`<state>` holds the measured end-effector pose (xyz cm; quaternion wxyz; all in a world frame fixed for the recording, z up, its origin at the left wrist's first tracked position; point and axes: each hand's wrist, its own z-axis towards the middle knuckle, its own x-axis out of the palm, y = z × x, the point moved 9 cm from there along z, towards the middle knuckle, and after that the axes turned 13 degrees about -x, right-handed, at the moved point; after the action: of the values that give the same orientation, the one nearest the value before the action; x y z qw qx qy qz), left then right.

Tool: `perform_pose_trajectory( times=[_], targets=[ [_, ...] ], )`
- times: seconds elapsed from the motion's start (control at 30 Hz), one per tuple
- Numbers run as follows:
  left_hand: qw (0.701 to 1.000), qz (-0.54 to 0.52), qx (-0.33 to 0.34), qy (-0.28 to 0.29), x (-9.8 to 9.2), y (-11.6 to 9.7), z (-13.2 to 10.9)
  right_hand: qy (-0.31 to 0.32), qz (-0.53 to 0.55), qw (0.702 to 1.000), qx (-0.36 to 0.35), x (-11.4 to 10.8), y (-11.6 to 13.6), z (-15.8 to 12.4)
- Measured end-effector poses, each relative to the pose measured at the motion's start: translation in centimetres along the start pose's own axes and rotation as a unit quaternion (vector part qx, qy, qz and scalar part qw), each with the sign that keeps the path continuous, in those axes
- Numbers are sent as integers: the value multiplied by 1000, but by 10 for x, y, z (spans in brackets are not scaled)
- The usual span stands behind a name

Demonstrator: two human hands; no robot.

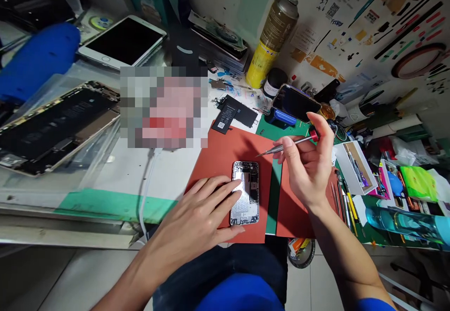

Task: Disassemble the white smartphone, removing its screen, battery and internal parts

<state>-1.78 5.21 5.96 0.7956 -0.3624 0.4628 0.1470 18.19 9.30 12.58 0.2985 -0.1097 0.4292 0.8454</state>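
An opened phone body (246,198), its metal inside and boards exposed, lies on a red-brown mat (218,161). My left hand (204,212) rests over its left side, fingers stretched across the frame and thumb by the lower edge. Above and right of the phone, my right hand (309,170) pinches a thin precision screwdriver (270,151) with a red end cap. The screwdriver's tip points left and stays apart from the phone. Just beyond the mat's far edge lie a black phone battery (225,120) and another dark flat part (245,115).
An opened larger phone (66,123) and a white phone (123,41) lie left. A yellow spray can (269,44) and propped phone (295,102) stand behind. Right are a tool box (355,168), several tweezers and a blue bottle (408,224). A white cable (144,198) hangs over the edge.
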Motion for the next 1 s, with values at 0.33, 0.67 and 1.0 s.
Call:
perform_pose_trajectory(
  times=[0.33,0.67,1.0],
  targets=[
    [1000,-2,-10,3,1,2,2,81,-80,983,-146,42,8,-22],
    [1000,-3,-7,2,2,1,2,58,-64,983,-165,42,10,-18],
    [1000,-6,-7,-1,0,1,3,88,-92,982,-141,47,4,-21]
  ],
)
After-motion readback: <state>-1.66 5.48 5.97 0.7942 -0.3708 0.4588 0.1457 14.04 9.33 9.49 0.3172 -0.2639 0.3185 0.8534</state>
